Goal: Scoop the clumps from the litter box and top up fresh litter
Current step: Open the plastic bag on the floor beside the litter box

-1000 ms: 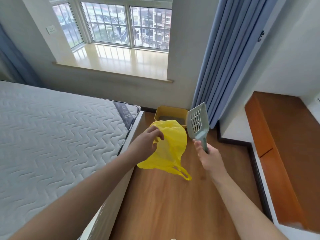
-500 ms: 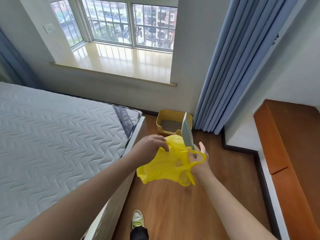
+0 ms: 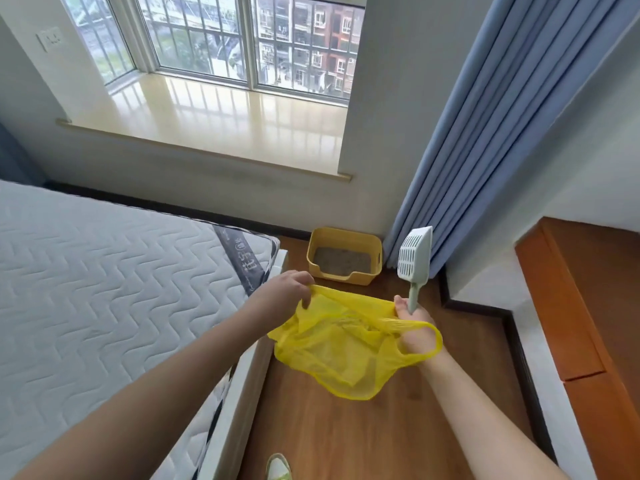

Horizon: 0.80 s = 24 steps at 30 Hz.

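Note:
A yellow litter box [image 3: 346, 237] with grey litter [image 3: 341, 261] inside stands on the wooden floor in the corner under the window sill. A yellow plastic bag [image 3: 339, 355] hangs stretched between my hands, its mouth pulled wide. My left hand [image 3: 284, 296] pinches the bag's left rim. My right hand [image 3: 415, 327] grips the handle of a pale green slotted scoop [image 3: 414, 258], which points upward, and one bag handle loops around that hand. Both hands are a short way in front of the litter box.
A bed with a quilted white mattress [image 3: 104, 292] fills the left side. Blue curtains [image 3: 485, 133] hang right of the litter box. An orange-brown wooden cabinet [image 3: 588, 306] lines the right wall. One shoe [image 3: 277, 467] shows at the bottom edge.
My hands have pulled apart and spread the bag's mouth. The scoop has turned its slotted face toward me. The litter box is nearer and larger in view.

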### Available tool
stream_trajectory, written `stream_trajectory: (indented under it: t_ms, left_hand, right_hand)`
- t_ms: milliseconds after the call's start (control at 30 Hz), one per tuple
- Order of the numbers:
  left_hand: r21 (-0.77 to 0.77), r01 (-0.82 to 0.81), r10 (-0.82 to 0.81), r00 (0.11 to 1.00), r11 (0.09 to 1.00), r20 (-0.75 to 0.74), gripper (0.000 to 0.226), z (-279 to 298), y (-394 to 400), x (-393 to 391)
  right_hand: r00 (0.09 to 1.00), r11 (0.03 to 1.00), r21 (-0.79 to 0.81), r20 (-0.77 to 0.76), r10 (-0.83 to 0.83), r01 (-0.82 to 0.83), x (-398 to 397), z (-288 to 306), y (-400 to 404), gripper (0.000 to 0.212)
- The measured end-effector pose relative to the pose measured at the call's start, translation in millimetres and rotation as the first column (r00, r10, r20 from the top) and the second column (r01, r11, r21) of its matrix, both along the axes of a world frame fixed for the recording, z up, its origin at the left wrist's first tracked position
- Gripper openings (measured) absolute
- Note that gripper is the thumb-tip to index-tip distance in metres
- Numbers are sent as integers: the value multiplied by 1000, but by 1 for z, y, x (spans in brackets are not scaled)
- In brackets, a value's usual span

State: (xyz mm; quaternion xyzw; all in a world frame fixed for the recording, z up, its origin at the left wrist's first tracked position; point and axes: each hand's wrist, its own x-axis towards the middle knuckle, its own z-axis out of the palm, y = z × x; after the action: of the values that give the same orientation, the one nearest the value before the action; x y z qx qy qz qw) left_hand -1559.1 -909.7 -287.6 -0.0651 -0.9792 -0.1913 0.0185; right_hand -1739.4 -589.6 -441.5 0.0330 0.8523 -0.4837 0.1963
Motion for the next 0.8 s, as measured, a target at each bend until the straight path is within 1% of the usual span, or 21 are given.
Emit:
stream_trajectory:
  t_ms: [33, 67, 100, 133, 167, 200, 233, 267, 333, 400, 433, 500, 533, 600, 633, 667, 733, 767, 800]
  left_hand:
    - [-49, -14, 16, 999, 999, 42, 33, -2, -4, -8]
    - [-97, -39, 47, 995, 994, 85, 33, -4, -5, -16]
    - [-119, -84, 98, 989, 989, 110, 33, -4, -4, -24]
    - [-99, -152, 163, 981, 983, 107, 31, -5, -2, -31]
    - [-24, -232, 233, 969, 972, 82, 28, -7, 1, -37]
    - [81, -293, 289, 956, 953, 53, 27, -10, 6, -42]
    - [184, -320, 319, 947, 930, 35, 31, -12, 11, -47]
    - [258, -319, 324, 946, 912, 24, 35, -15, 17, -52]
    - [323, -295, 310, 951, 899, 5, 43, -19, 27, -65]
    - [342, -274, 295, 956, 899, -8, 50, -23, 34, -83]
    - [342, -262, 284, 959, 903, -17, 55, -25, 36, -92]
    - [297, -203, 237, 968, 933, -81, 62, -28, 38, -110]
    - [256, -164, 199, 973, 953, -119, 64, -30, 37, -120]
    - [162, -95, 122, 978, 982, -167, 64, -30, 35, -141]
    - [124, -79, 100, 980, 989, -174, 64, -30, 33, -151]
    - [93, -69, 84, 982, 993, -172, 64, -30, 32, -160]
    - [59, -79, 87, 987, 995, -137, 67, -31, 30, -179]
    - [84, -116, 124, 988, 990, -96, 69, -31, 32, -187]
    - [133, -178, 182, 983, 975, -24, 70, -31, 34, -194]
  right_hand:
    - [1000, 997, -80, 20, -4, 6, -11, 1, 2, 52]
    - [998, 993, -108, 44, -36, 41, 2, 24, -15, 39]
    - [996, 995, -82, 73, -49, 55, 28, 68, -35, 27]
    - [997, 994, -85, 31, -67, 69, 61, 122, -60, 25]
    - [993, 991, -76, 44, -108, 111, 72, 128, -66, 27]
    - [991, 987, -110, 76, -111, 119, 68, 126, -66, 33]
    - [987, 975, -155, 57, -152, 159, 57, 118, -66, 41]
    - [984, 969, -187, 95, -147, 163, 56, 119, -66, 50]
    - [980, 970, -196, 166, -115, 147, 42, 117, -65, 57]
    - [984, 971, -222, 173, -48, 86, 30, 122, -61, 49]
    - [984, 967, -243, 174, -36, 79, 22, 121, -59, 47]
    - [981, 951, -303, 194, -2, 62, 0, 118, -53, 60]
    - [977, 940, -333, 212, -5, 78, -10, 122, -50, 55]
    - [976, 917, -376, 213, -52, 131, -32, 121, -39, 17]
    - [972, 910, -381, 220, -79, 160, -44, 122, -34, 6]
    - [970, 912, -371, 222, -96, 175, -56, 122, -27, 8]
    - [973, 907, -391, 217, -76, 158, -79, 122, -17, 9]
    - [972, 905, -396, 224, -68, 155, -90, 123, -13, 13]
    - [968, 902, -400, 243, -68, 164, -99, 123, -9, 16]
